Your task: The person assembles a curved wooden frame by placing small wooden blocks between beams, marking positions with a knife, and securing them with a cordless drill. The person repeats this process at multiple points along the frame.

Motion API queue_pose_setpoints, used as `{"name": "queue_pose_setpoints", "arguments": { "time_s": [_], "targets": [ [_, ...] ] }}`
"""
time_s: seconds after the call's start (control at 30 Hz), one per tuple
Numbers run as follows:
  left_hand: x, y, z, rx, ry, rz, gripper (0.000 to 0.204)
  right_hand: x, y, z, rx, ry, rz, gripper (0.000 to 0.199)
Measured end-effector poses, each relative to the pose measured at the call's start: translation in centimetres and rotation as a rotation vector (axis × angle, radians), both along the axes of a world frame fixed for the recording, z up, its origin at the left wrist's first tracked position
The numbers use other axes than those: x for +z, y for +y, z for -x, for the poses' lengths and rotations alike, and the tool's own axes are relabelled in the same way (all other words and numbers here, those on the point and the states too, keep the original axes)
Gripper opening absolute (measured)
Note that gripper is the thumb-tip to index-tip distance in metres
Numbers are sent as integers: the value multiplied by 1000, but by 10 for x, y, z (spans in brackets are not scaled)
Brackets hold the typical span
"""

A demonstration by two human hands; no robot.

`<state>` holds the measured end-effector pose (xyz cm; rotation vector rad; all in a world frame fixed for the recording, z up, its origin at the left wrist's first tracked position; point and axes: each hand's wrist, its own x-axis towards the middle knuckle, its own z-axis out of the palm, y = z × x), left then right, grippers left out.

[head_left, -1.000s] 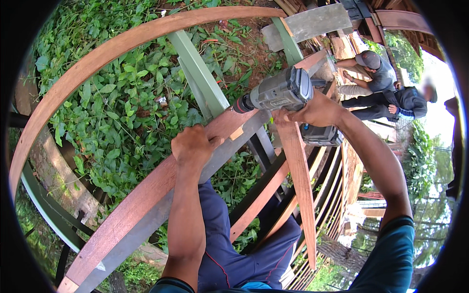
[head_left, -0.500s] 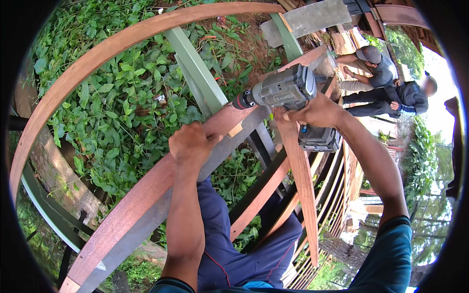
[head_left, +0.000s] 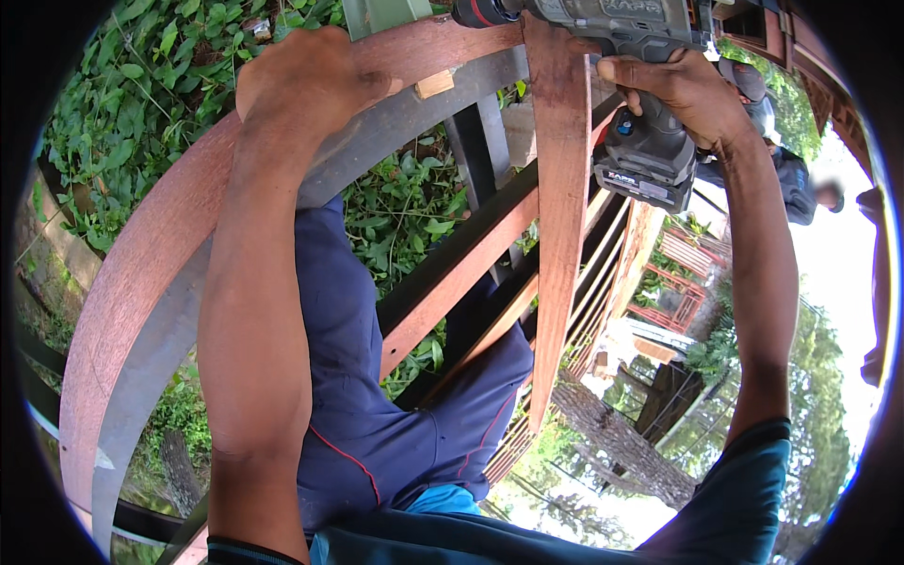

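Grips drill (head_left: 650, 26) in right hand (head_left: 686, 92), higher in view than before; clasps plank (head_left: 169, 226) in left hand (head_left: 306, 80). Shows pale lettering (head_left: 621, 178) on drill and battery (head_left: 645, 162).

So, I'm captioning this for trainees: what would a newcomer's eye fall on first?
Probably the dark grey drill, gripped in the right hand at the top, right of centre. Next, the curved reddish wooden strip running from lower left to top centre, with the left hand clasped over it. Green leaves crowd the upper left.
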<state>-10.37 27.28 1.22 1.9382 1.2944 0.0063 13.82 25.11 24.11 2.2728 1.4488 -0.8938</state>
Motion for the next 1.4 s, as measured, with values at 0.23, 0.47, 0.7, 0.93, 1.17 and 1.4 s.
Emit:
{"name": "queue_pose_setpoints", "arguments": {
  "time_s": [0.23,0.47,0.7,0.93,1.17,1.4],
  "targets": [
    [14,7,2,4,35,29,70,-13,-25,-2,-191,216,-161,39],
    [16,6,-2,10,77,30,73,-33,-68,23,-293,413,-447,34],
    [21,1,0,15,46,0,70,-62,-107,36,-744,682,-653,39],
    [21,-11,-2,109,-157,-267,76,-92,-142,55,-1092,957,-886,45],
    [18,-27,-58,-128,-109,-394,93,-83,-233,92,-1407,1184,-978,60],
    [-3,-39,-73,-98,-22,-591,81,-54,-348,114,-1474,1212,-970,60]
  ]
}}
